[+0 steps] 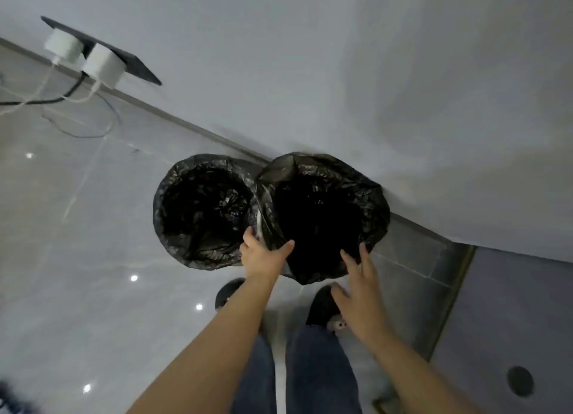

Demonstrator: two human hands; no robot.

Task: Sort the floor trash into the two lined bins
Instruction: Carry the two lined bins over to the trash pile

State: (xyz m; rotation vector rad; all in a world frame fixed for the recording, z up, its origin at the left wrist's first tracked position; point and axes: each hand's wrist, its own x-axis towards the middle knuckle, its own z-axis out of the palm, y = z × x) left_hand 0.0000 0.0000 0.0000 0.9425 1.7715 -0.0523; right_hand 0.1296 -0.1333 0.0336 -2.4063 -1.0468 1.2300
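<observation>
Two round bins lined with black plastic bags stand side by side against the wall. The left bin has its liner folded neatly over the rim. The right bin has a looser liner hanging over its near side. My left hand grips the near left edge of the right bin's liner, thumb on top. My right hand has its fingers spread, with the fingertips touching the liner's near right edge. No floor trash shows in view.
Glossy grey tiled floor spreads to the left. A dark wall socket plate holds two white chargers with cables trailing over the floor. My feet in dark shoes stand just before the bins. A round floor drain lies at the lower right.
</observation>
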